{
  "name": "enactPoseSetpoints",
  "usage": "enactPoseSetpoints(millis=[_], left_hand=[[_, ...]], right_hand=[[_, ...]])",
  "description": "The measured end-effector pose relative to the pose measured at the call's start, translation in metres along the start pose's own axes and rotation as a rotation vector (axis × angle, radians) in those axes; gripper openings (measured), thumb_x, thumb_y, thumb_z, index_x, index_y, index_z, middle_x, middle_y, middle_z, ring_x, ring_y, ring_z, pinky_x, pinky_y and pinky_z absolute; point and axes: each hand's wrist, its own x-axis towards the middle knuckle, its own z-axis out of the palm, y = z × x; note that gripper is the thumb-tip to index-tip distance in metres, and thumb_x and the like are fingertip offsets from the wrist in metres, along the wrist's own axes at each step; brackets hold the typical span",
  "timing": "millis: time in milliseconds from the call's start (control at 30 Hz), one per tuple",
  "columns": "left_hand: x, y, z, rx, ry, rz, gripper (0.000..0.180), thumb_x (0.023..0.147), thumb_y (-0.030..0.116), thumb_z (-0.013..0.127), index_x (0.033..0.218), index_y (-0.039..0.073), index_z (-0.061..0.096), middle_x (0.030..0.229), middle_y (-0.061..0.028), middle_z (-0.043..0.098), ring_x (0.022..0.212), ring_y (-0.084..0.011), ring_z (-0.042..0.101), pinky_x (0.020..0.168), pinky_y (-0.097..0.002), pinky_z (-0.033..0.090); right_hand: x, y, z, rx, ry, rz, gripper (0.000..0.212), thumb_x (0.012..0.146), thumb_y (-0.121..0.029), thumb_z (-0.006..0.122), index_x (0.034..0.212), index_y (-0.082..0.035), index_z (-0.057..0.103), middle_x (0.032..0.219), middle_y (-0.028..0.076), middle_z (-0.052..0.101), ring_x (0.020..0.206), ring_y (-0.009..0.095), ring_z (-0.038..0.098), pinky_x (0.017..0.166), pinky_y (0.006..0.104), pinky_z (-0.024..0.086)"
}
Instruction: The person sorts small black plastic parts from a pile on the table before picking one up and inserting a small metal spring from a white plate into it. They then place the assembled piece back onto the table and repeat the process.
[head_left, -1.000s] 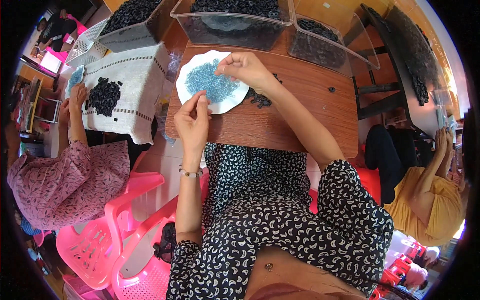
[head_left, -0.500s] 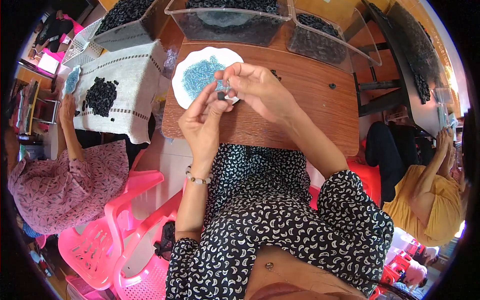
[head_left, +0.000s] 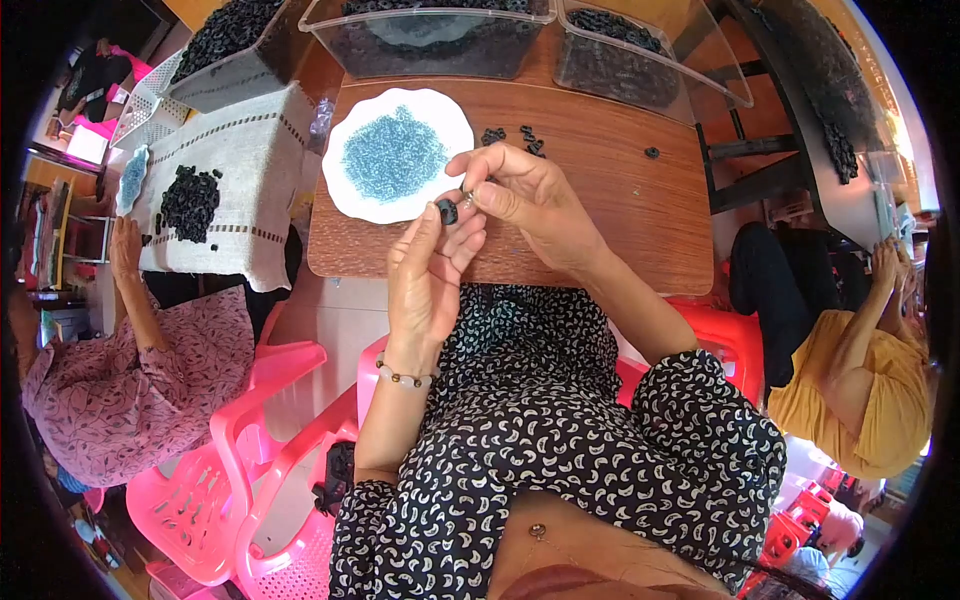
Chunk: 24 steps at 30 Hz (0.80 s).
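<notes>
Between the thumb and fingers of my left hand I pinch a small black ring-shaped part, raised over the table's near edge. My right hand is closed just to its right, thumb against forefinger, on a tiny shiny piece too small to name. Both hands' fingertips nearly meet. Beyond them, a white scalloped plate carries a heap of small blue-grey translucent pieces. Some loose black parts lie on the wooden table behind my right hand.
Clear plastic bins of black parts line the table's far side. At left, a cloth-covered table holds a black pile; a person in pink sits there. Another person in yellow sits at right. Pink chairs stand lower left.
The view has shifted slightly. My left hand has turned so the black part now shows its ring face, and both hands have moved a little right and nearer, uncovering more of the plate.
</notes>
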Motion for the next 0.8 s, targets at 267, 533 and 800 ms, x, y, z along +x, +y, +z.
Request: enactPoseSetpoints(millis=[267, 533, 800], left_hand=[[-0.005, -0.011, 0.014, -0.199, 0.136, -0.267, 0.031, 0.103, 0.023, 0.061, 0.125, 0.002, 0.06, 0.125, -0.0137, 0.067, 0.122, -0.0232, 0.063, 0.111, -0.0425, 0.049], [-0.005, -0.019, 0.005, -0.249, 0.193, -0.357, 0.029, 0.102, 0.023, 0.061, 0.126, 0.007, 0.059, 0.128, -0.0063, 0.067, 0.125, -0.0177, 0.059, 0.112, -0.0441, 0.045], [-0.004, -0.023, 0.011, -0.224, 0.244, -0.36, 0.031, 0.104, 0.025, 0.058, 0.131, 0.009, 0.057, 0.13, -0.0047, 0.066, 0.125, -0.0155, 0.059, 0.114, -0.041, 0.043]], right_hand=[[-0.019, 0.03, -0.013, -0.305, 0.023, -0.176, 0.009, 0.094, -0.011, 0.067, 0.102, -0.007, 0.067, 0.123, 0.01, 0.063, 0.113, 0.017, 0.054, 0.099, 0.0345, 0.043], [-0.023, 0.031, -0.023, -0.734, 0.016, -0.351, 0.005, 0.093, -0.015, 0.069, 0.093, -0.01, 0.067, 0.112, 0.004, 0.068, 0.11, 0.022, 0.052, 0.103, 0.0408, 0.035], [-0.026, 0.035, -0.026, -0.698, -0.004, -0.364, 0.003, 0.093, -0.013, 0.068, 0.094, -0.01, 0.067, 0.111, 0.003, 0.068, 0.109, 0.023, 0.051, 0.101, 0.0401, 0.037]])
